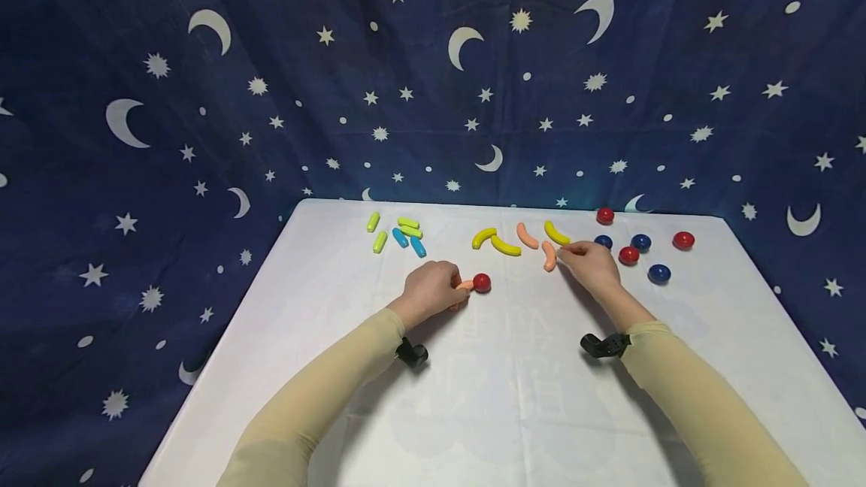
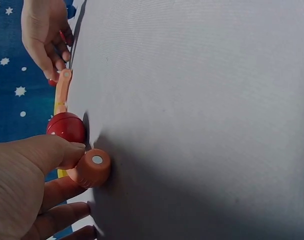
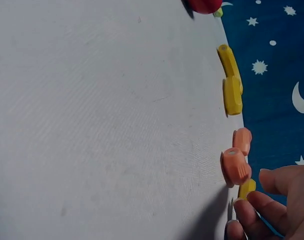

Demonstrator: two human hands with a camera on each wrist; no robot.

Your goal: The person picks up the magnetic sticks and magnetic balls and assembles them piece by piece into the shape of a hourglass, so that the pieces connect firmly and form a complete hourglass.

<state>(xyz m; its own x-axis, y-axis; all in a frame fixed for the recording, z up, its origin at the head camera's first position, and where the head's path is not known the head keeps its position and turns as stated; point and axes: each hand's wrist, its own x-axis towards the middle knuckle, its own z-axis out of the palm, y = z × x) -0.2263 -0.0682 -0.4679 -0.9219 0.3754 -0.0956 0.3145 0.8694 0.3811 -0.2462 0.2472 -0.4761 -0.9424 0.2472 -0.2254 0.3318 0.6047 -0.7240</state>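
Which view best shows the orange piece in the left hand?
Left wrist: the orange piece appears close up, its pale end disc facing the camera. Head: the left hand partly covers it. Right wrist: not visible.

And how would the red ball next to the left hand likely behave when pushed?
The red ball would likely roll, being round. Its shine suggests a slippery surface. The orange piece, apparently touching it, may hinder rolling.

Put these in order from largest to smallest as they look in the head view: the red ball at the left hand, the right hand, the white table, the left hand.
1. White table
2. Left hand and right hand: too alike to rank
3. Red ball
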